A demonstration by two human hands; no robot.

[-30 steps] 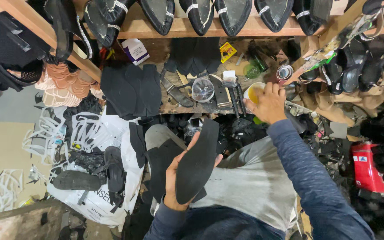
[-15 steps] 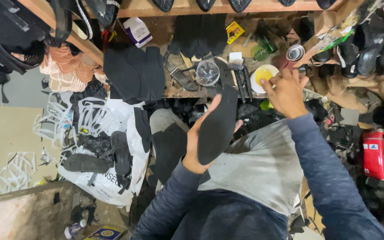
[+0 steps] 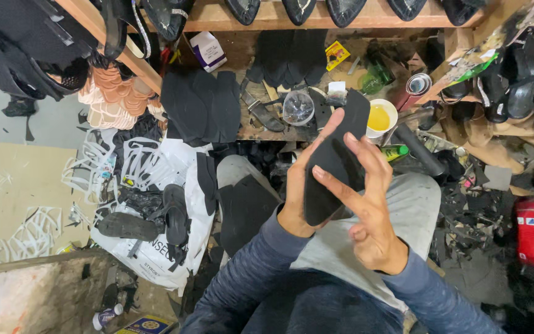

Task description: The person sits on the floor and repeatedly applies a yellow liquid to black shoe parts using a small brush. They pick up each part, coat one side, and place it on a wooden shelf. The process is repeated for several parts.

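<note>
Left hand gripped black sole; right hand, fingers spread, pressed its face. Behind sole on bench: glue cup, plastic cup, partly hidden.

white-and-purple carton box on worktop, upper left | small yellow packet on worktop, centre | white printed plastic sack on floor, left

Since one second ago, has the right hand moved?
Yes. The right hand left the yellow glue cup on the bench and came back onto the black sole.
</note>
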